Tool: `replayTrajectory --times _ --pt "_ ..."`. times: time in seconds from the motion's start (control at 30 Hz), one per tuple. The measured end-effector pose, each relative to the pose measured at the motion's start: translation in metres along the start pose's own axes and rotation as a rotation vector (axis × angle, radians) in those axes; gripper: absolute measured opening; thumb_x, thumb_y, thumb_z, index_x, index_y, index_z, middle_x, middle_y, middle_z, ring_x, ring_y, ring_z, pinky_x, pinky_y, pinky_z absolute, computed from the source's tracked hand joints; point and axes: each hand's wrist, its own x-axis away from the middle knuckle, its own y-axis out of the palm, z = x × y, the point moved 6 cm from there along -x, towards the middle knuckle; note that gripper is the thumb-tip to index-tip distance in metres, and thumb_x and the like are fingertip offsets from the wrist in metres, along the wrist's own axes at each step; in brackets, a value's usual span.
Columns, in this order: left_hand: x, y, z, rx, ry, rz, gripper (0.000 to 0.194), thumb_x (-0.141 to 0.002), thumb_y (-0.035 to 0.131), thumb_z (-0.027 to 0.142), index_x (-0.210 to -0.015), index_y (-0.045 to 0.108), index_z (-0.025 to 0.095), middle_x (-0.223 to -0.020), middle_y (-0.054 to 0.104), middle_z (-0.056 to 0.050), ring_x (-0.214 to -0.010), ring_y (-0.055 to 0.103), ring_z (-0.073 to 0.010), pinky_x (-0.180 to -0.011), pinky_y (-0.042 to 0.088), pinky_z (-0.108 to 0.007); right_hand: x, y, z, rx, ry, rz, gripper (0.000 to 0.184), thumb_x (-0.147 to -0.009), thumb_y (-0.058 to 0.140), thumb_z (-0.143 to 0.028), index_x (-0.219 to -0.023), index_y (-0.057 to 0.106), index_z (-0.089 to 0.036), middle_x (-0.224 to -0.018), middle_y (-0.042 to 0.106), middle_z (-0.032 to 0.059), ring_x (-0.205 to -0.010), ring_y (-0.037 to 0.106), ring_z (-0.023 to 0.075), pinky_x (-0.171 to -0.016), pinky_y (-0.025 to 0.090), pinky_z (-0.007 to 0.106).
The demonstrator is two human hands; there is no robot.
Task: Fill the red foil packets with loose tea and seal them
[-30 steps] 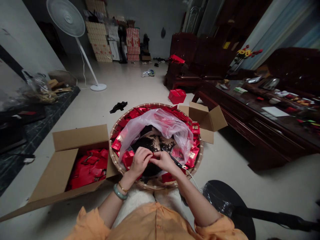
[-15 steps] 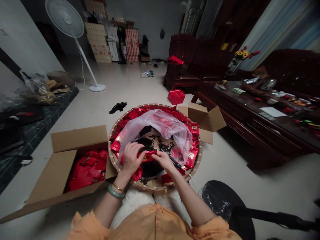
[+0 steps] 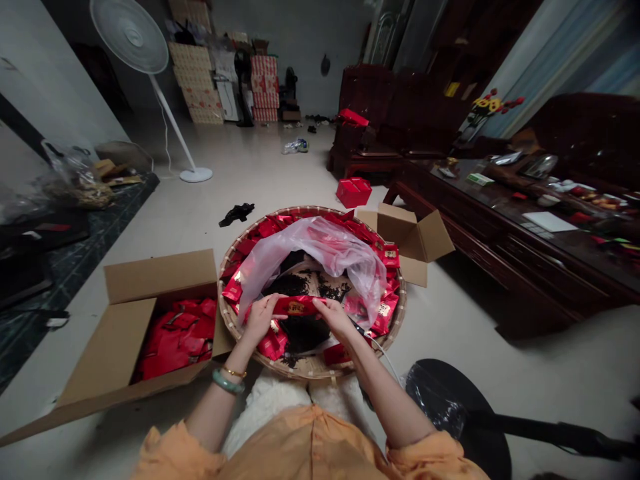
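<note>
Holding red packet (image 3: 296, 306) over woven basket (image 3: 313, 367), long axis running side to side across basket. Left hand (image 3: 261, 316) grip pinches packet's left end, right hand (image 3: 334, 316) pinches right end; neither hand nearer.

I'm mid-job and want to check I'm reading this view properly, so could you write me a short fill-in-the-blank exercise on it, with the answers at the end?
The left hand and the right hand hold a packet whose colour is ____.
As the wearer sees it, the open carton of red packaging stands to the ____ of the woven basket.
The wearer's rolled sleeves are coloured ____.
The tall fan has a round base coloured ____.

Missing words: red; left; orange; white.
</note>
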Motion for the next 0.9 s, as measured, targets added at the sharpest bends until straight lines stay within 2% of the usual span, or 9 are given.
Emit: replayTrajectory --times 0.07,0.2,0.27,0.4,0.6,0.8,0.87,0.9 --pt "-0.002 -0.003 -0.002 0.016 -0.004 0.024 0.054 -0.074 0.053 0.058 -0.091 0.067 0.009 -0.093 0.069 -0.01 -0.082 0.067 -0.024 -0.056 0.059 -0.032 0.001 0.001 0.0 -0.074 0.024 -0.045 0.041 -0.071 0.064 -0.052 -0.089 0.071 -0.016 -0.087 0.071 0.0065 -0.085 0.061 0.0197 -0.074 0.047 0.032" --pt "-0.001 -0.001 -0.006 -0.019 -0.01 0.022 0.048 -0.075 0.055 0.054 -0.092 0.068 0.012 -0.1 0.069 -0.009 -0.091 0.065 -0.0251 -0.063 0.06 -0.032 0.008 0.011 0.005 -0.236 0.119 -0.245 0.043 -0.072 0.065 -0.049 -0.102 0.067 -0.02 -0.109 0.066 0.0074 -0.102 0.057 0.0225 -0.077 0.049 0.036" --pt "0.001 0.002 -0.009 -0.028 -0.032 -0.006 0.044 -0.074 0.057 0.052 -0.092 0.068 0.013 -0.101 0.069 -0.008 -0.092 0.065 -0.0246 -0.064 0.06 -0.031 0.006 0.009 0.01 -0.239 0.157 -0.23 0.044 -0.072 0.064 -0.051 -0.101 0.067 -0.019 -0.106 0.067 0.0079 -0.098 0.059 0.0219 -0.073 0.049 0.034" --pt "0.002 0.003 -0.015 0.044 -0.116 -0.026 0.044 -0.078 0.055 0.051 -0.095 0.066 0.012 -0.1 0.068 -0.009 -0.081 0.067 -0.0209 -0.059 0.06 -0.029 -0.002 -0.001 0.016 -0.175 0.152 -0.088 0.042 -0.07 0.064 -0.055 -0.086 0.07 -0.016 -0.087 0.07 0.0075 -0.082 0.061 0.0186 -0.065 0.045 0.028" --pt "-0.004 -0.003 -0.01 0.103 -0.095 0.019 0.047 -0.075 0.056 0.053 -0.091 0.066 0.01 -0.097 0.068 -0.01 -0.086 0.065 -0.0213 -0.06 0.06 -0.03 0.005 0.006 0.015 -0.233 0.13 -0.205 0.043 -0.071 0.065 -0.052 -0.099 0.068 -0.019 -0.107 0.066 0.0081 -0.097 0.057 0.0206 -0.07 0.043 0.028" --pt "-0.002 0.002 -0.012 0.013 -0.127 -0.069 0.048 -0.079 0.05 0.054 -0.093 0.066 0.011 -0.091 0.068 -0.01 -0.08 0.065 -0.0211 -0.058 0.059 -0.031 0.009 0.004 0.024 -0.297 0.219 -0.2 0.041 -0.075 0.061 -0.052 -0.091 0.068 -0.015 -0.097 0.068 0.0085 -0.087 0.06 0.0189 -0.065 0.043 0.027" --pt "-0.002 0.0 -0.011 -0.082 -0.082 -0.066 0.047 -0.083 0.045 0.052 -0.096 0.066 0.012 -0.091 0.068 -0.01 -0.08 0.065 -0.0213 -0.062 0.058 -0.035 0.009 0.004 0.026 -0.277 0.242 -0.199 0.041 -0.078 0.057 -0.053 -0.094 0.066 -0.017 -0.1 0.068 0.0081 -0.087 0.06 0.0189 -0.06 0.041 0.025" --pt "-0.003 -0.002 -0.009 -0.167 -0.025 -0.029 0.045 -0.084 0.043 0.05 -0.098 0.065 0.013 -0.092 0.068 -0.01 -0.083 0.065 -0.022 -0.067 0.058 -0.037 0.008 0.004 0.025 -0.262 0.243 -0.199 0.041 -0.079 0.055 -0.054 -0.096 0.065 -0.018 -0.102 0.067 0.0077 -0.088 0.059 0.019 -0.058 0.04 0.025"
